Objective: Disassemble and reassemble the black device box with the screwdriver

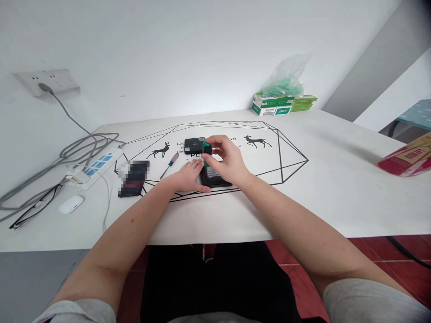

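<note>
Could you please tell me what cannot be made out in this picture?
All in the head view:
Green-and-black item: lower end, crowded by the right hand and left hand.
Black device: label print, too small and partly behind the right hand.
Tabletop lettering: partly covered by the black box and right hand.
Dark item: pixelated.
Red package: cut by the right edge.

The flat white desk (259,211) bears partly hidden black lettering, "PE" legible; print on the green-and-white cardboard boxes (272,105) is too small.
</note>
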### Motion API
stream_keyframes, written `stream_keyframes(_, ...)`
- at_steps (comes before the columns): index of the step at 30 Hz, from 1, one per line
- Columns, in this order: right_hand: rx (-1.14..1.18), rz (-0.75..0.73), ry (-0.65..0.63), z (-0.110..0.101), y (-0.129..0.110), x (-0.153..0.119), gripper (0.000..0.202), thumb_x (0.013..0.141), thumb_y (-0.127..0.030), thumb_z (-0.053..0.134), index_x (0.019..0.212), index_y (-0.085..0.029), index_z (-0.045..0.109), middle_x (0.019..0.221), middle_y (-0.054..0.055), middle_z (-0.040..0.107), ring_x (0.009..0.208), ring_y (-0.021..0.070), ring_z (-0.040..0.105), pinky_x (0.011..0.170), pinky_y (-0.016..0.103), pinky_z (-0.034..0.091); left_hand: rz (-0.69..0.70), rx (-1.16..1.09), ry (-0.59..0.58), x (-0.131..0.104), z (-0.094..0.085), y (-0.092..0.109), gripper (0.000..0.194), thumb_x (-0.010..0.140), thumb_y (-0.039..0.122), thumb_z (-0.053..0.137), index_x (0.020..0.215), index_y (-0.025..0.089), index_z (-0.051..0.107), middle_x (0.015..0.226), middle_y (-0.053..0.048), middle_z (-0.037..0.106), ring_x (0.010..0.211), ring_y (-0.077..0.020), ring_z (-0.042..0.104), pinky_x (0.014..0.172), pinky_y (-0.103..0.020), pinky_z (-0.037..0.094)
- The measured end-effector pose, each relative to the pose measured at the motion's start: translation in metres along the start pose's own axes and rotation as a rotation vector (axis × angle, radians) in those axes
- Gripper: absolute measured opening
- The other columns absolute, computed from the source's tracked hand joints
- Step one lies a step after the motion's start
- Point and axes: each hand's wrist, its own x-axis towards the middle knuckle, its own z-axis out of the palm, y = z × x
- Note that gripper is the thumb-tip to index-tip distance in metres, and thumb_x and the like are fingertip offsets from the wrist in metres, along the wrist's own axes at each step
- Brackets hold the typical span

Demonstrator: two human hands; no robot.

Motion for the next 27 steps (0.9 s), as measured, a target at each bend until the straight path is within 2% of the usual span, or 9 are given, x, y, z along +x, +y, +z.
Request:
stream_keyframes(4, 0.016, 0.032, 0.004, 0.0007, 0.0011, -0.0002, 0.042, 0.085, -0.037, 0.084, 0.12, -0.03, 0.061, 0.123, 0.006, 0.065, 0.107, 0.0246, 0.068, 0.089, 0.047, 0.068, -0.029, -0.026, -0.039, -0.0006, -0.0016, 0.0013, 0.139, 0.083, 0.096, 0.062, 0.182, 0.02, 0.002, 0.19, -0.017, 0.002, 0.175, -0.046, 0.005, 0.139, -0.059, 0.014)
stream_keyframes(6, 0.022, 0.04, 0.011, 0.0014, 0.0015, -0.0007, 0.042, 0.086, -0.035, 0.082, 0.12, -0.03, 0.059, 0.12, 0.006, 0.063, 0.106, 0.0243, 0.067, 0.088, 0.047, 0.069, -0.03, -0.03, -0.035, -0.0005, -0.0016, 0.0014, 0.14, 0.082, 0.096, 0.063, 0.182, 0.021, 0.001, 0.19, -0.017, 0.004, 0.174, -0.047, 0.005, 0.139, -0.06, 0.014)
stream_keyframes(9, 0.041, 0.039, 0.011, 0.0022, 0.0026, -0.0022, 0.038, 0.091, -0.031, 0.072, 0.126, -0.03, 0.056, 0.118, 0.007, 0.065, 0.105, 0.0253, 0.069, 0.088, 0.049, 0.068, -0.028, -0.023, -0.025, 0.0003, -0.0005, 0.0004, 0.138, 0.083, 0.096, 0.062, 0.182, 0.021, 0.003, 0.19, -0.017, 0.007, 0.174, -0.0476, 0.006, 0.139, -0.06, 0.013)
stream_keyframes(13, 0.053, 0.008, -0.028, 0.0006, 0.0037, -0.003, 0.044, 0.093, -0.022, 0.059, 0.136, -0.03, 0.056, 0.132, 0.009, 0.07, 0.112, 0.0275, 0.075, 0.096, 0.053, 0.066, -0.047, -0.003, -0.044, 0.001, 0.0005, 0.0005, 0.14, 0.083, 0.098, 0.059, 0.181, 0.015, 0.006, 0.189, -0.022, 0.005, 0.175, -0.0468, 0.003, 0.14, -0.06, 0.01)
stream_keyframes(18, -0.02, -0.057, -0.039, -0.0038, 0.003, -0.0004, 0.044, 0.094, -0.015, 0.051, 0.133, -0.028, 0.064, 0.135, 0.01, 0.073, 0.12, 0.0285, 0.073, 0.103, 0.056, 0.064, -0.087, 0.016, -0.064, 0.0003, -0.0006, 0.0022, 0.142, 0.081, 0.1, 0.059, 0.182, 0.015, 0.006, 0.189, -0.019, 0.001, 0.174, -0.0482, 0.0, 0.14, -0.059, 0.011)
stream_keyframes(22, -0.077, -0.116, -0.022, -0.0042, 0.0015, 0.0017, 0.036, 0.098, -0.02, 0.055, 0.13, -0.028, 0.069, 0.132, 0.011, 0.07, 0.123, 0.0293, 0.068, 0.091, 0.05, 0.066, -0.065, 0.01, -0.047, 0.0, -0.0001, 0.0002, 0.14, 0.082, 0.098, 0.061, 0.182, 0.018, 0.005, 0.19, -0.019, 0.003, 0.174, -0.0473, 0.001, 0.14, -0.061, 0.012)
stream_keyframes(25, -0.107, -0.138, 0.015, -0.0022, 0.002, 0.0022, 0.031, 0.099, -0.03, 0.066, 0.129, -0.028, 0.07, 0.121, 0.011, 0.065, 0.108, 0.0268, 0.067, 0.079, 0.045, 0.066, -0.032, -0.011, -0.027, 0.0001, 0.0014, -0.0017, 0.139, 0.083, 0.096, 0.061, 0.182, 0.019, 0.001, 0.19, -0.018, 0.003, 0.175, -0.0464, 0.003, 0.139, -0.061, 0.013)
stream_keyframes(27, -0.123, -0.145, 0.025, -0.0011, 0.0027, 0.0022, 0.032, 0.097, -0.033, 0.071, 0.129, -0.029, 0.07, 0.115, 0.009, 0.062, 0.099, 0.0248, 0.066, 0.076, 0.044, 0.065, -0.023, -0.011, -0.02, 0.0003, 0.0022, -0.0024, 0.138, 0.084, 0.095, 0.061, 0.182, 0.019, 0.001, 0.19, -0.018, 0.003, 0.175, -0.0459, 0.004, 0.139, -0.06, 0.014)
